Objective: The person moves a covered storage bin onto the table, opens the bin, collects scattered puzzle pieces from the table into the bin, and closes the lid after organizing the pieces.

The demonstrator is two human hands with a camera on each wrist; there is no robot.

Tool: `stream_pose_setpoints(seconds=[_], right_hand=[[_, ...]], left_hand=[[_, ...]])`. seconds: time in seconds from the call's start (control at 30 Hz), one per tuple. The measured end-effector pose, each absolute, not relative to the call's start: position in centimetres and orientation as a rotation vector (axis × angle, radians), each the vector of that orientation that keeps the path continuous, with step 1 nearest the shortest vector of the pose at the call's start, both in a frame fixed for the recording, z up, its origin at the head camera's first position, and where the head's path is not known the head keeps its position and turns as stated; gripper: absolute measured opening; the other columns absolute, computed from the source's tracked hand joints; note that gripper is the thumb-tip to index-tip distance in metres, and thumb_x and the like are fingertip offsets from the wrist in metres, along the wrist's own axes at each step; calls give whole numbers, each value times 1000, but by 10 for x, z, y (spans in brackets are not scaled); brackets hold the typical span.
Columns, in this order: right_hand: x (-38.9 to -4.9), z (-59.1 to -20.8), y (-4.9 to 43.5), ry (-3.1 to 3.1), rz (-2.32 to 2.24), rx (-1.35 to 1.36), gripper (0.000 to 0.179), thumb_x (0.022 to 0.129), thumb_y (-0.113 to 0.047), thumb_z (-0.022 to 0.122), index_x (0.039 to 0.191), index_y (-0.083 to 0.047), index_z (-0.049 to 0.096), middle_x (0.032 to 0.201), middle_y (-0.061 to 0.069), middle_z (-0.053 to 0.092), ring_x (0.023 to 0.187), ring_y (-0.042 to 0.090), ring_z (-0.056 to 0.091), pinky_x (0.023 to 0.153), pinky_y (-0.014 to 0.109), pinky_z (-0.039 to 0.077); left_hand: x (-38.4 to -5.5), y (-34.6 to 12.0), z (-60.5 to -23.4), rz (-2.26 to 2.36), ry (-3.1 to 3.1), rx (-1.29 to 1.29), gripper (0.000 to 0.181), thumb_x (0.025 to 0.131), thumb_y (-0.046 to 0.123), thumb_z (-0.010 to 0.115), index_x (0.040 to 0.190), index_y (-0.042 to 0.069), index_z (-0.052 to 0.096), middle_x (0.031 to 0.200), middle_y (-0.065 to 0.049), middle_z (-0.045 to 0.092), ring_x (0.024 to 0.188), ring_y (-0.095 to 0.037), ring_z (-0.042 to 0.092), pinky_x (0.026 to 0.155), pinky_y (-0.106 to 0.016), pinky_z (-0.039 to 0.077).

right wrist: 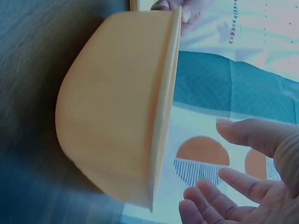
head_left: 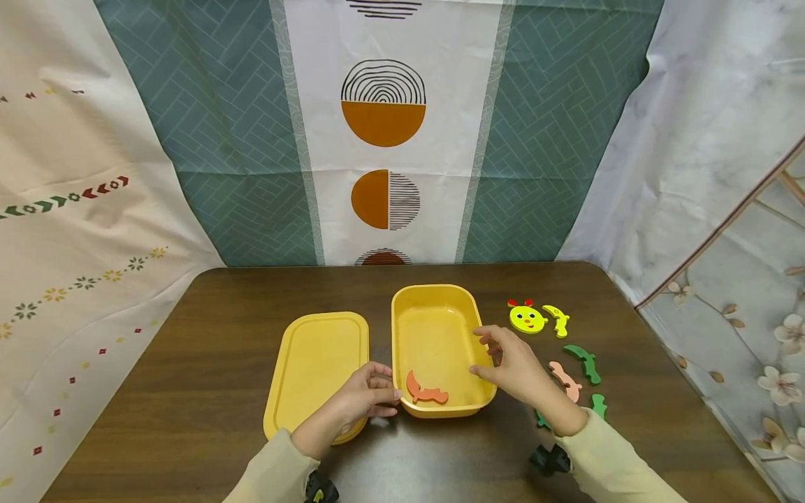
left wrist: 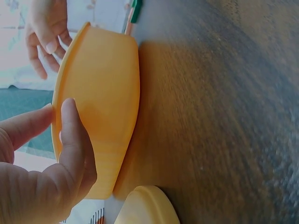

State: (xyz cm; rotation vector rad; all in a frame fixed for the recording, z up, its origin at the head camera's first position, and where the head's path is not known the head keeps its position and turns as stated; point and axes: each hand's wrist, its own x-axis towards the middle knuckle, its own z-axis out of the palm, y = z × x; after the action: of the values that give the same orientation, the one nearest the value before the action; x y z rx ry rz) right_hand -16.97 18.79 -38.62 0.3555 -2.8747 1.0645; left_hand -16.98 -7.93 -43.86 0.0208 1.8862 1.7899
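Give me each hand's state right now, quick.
Left hand: open, touching the edge of the yellow box.
Right hand: open, holding nothing, above the box's right edge.

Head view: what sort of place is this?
Probably a tabletop recording setup: a wood-look table bordered by hung patterned fabrics, with a yellow box set out within reach of both hands.

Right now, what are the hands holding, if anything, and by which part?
The left hand appears to pinch the yellow box by its left rim, near the person's end. The right hand holds nothing.
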Motion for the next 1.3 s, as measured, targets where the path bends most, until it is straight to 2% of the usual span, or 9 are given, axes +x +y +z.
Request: stream_pose_setpoints(seconds=[0.1,0.63,1.03,1.3], right_hand=[[-169,-385,194,-2869,1048,346,55,70,-13,78,119,-5,54,105,13,58,89,24,57,69,31,50],[-164,-384,224,-2926,983,204,54,74,-20,75,122,-5,53,113,18,57,94,32,57,75,43,50],[-168,-394,250,-2947,869,140,55,75,-19,73,121,1,50,111,25,57,94,38,57,71,46,50],[-173,-402,266,-3001,825,67,56,76,-20,72,122,3,49,112,27,56,91,37,57,67,44,49]], left_hand=[[-170,-79,-439,1800,1876,21,45,84,6,64,119,-3,36,100,-14,56,80,-15,58,73,-31,56],[-169,-79,-440,1813,1864,36,45,84,4,63,119,-3,35,99,-13,54,80,-16,57,72,-32,56],[-168,-78,-438,1803,1870,12,44,84,3,62,119,-3,35,97,-13,54,79,-16,57,72,-32,57],[-168,-79,-437,1804,1874,12,46,84,4,63,119,-3,35,99,-13,54,80,-16,58,72,-33,56]])
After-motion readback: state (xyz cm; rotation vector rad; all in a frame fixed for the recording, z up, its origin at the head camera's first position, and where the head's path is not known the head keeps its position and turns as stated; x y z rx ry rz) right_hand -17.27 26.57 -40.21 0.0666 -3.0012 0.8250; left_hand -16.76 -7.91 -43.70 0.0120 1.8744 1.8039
